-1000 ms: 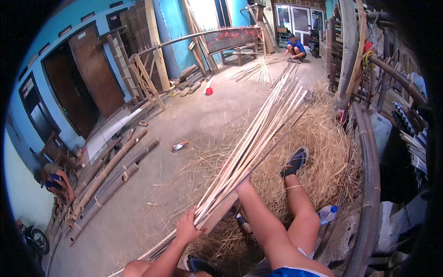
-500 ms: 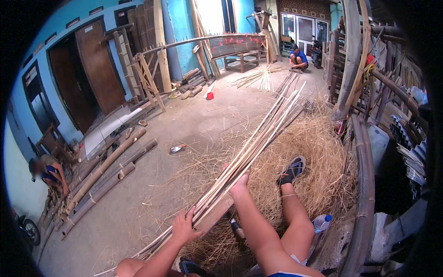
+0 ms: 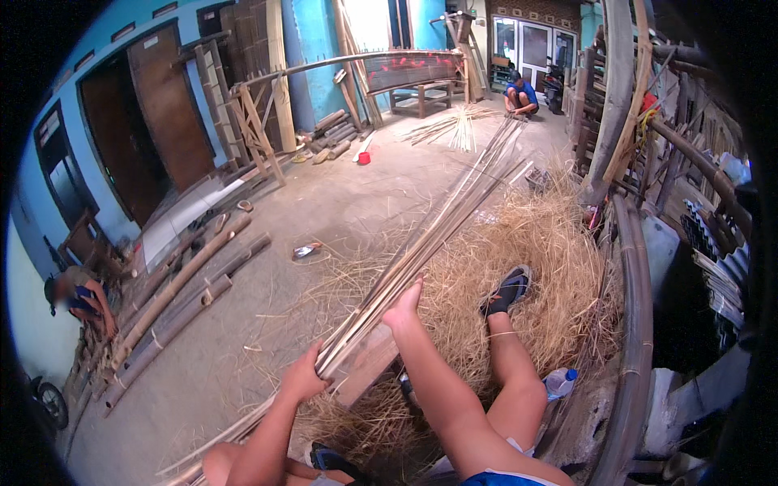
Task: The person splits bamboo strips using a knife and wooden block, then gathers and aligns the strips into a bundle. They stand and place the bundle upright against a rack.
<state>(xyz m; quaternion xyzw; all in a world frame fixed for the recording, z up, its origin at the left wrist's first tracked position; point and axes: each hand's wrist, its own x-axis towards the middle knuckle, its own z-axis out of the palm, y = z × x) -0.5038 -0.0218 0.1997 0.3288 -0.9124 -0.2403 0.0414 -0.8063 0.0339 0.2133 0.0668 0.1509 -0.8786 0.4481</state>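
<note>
A long bundle of split bamboo strips (image 3: 413,257) slants across the middle, from my left knee up to the far right. My left hand (image 3: 303,375) is closed round its nearer part, thumb on the near side. Farther along, my right hand (image 3: 400,309) holds the bundle from below and beside it; most of its fingers are hidden by the strips. Beneath the bundle, between my hands, lies a flat wooden board (image 3: 369,367). A dark object (image 3: 408,390), only partly visible, shows beside the board, behind my right forearm.
Fibrous bamboo shavings (image 3: 543,251) surround my sandalled right foot; a water bottle (image 3: 559,383) stands beside that leg. Bamboo poles (image 3: 174,324) lie at left near a crouching person (image 3: 85,304). Another person (image 3: 521,95) squats at the back by spread strips (image 3: 458,128).
My left hand has gone from spread fingers to a grip round the strips, moving left and slightly away. My right hand has shifted slightly left. The bundle has turned, showing darker strips.
</note>
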